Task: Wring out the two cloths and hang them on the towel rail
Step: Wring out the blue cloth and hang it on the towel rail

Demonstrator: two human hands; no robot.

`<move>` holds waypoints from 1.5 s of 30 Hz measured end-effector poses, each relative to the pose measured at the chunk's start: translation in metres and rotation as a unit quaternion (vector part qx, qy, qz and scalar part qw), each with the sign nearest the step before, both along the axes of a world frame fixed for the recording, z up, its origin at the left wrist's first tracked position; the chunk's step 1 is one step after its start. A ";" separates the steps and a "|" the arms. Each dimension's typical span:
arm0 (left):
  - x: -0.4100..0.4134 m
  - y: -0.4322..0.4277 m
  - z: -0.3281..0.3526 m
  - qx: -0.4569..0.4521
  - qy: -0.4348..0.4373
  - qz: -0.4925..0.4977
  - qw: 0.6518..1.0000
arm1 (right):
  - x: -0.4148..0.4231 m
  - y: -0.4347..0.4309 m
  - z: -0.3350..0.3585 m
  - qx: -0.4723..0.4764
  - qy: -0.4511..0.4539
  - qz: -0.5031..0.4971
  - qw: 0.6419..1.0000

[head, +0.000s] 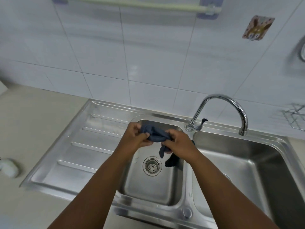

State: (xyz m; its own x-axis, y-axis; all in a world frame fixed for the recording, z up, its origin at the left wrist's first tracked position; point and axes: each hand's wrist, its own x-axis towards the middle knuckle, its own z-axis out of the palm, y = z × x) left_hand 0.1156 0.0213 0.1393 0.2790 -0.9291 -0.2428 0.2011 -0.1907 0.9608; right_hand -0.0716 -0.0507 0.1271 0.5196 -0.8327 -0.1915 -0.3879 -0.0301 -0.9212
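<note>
A dark blue-grey cloth (pixel 155 133) is bunched and twisted between both my hands above the small middle basin of the steel sink (pixel 148 194). My left hand (pixel 134 137) grips its left end and my right hand (pixel 179 143) grips its right end. Loose ends of cloth hang down below my right hand. A darker piece (pixel 171 161) dangles lower beside the basin wall; I cannot tell whether it is a second cloth. The pale towel rail (pixel 140 4) runs across the tiled wall at the top, with nothing on it.
A chrome tap (pixel 231 103) arches over the large right basin (pixel 247 162). A ribbed draining board (pixel 79 146) lies to the left. A small white object (pixel 8 167) sits on the counter at far left. A wire rack (pixel 293 118) and a decorated hook (pixel 257 28) are on the wall.
</note>
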 end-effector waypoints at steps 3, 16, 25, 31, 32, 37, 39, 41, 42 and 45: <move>0.011 0.003 -0.022 0.052 -0.040 -0.079 0.995 | 0.005 -0.005 0.005 0.031 -0.050 -0.032 0.998; 0.001 -0.017 -0.048 0.066 -0.202 -0.305 0.928 | 0.009 0.008 -0.011 0.164 -0.164 -0.024 0.972; 0.004 -0.032 -0.053 -0.162 -0.674 -0.350 0.630 | 0.007 0.005 -0.029 0.410 -0.039 0.114 0.904; 0.005 -0.033 -0.072 -0.187 -0.739 -0.392 0.514 | 0.022 0.016 -0.048 0.353 0.133 0.109 0.920; 0.005 -0.033 -0.077 -0.160 -0.732 -0.403 0.525 | 0.024 0.018 -0.052 0.326 0.172 0.112 0.923; -0.003 -0.028 -0.096 0.001 -0.677 -0.448 0.583 | 0.033 0.033 -0.075 0.036 0.346 0.162 0.924; -0.007 -0.032 -0.103 0.099 -0.610 -0.493 0.612 | 0.033 0.042 -0.084 -0.127 0.393 0.176 0.894; -0.008 -0.034 -0.109 0.179 -0.513 -0.545 0.639 | 0.032 0.051 -0.095 -0.253 0.421 0.180 0.852; -0.008 -0.034 -0.112 0.200 -0.470 -0.557 0.655 | 0.031 0.056 -0.097 -0.290 0.435 0.179 0.833; -0.006 -0.026 -0.118 0.205 -0.428 -0.533 0.701 | 0.027 0.062 -0.104 -0.328 0.437 0.163 0.821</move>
State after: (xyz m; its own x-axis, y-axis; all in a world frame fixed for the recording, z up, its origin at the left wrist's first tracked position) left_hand 0.1092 -0.0050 0.0211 -0.3135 -0.6220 -0.7175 -0.8816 -0.0901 0.4633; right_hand -0.0445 0.0111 0.0235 0.6382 -0.7495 -0.1758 -0.7653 -0.6425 -0.0391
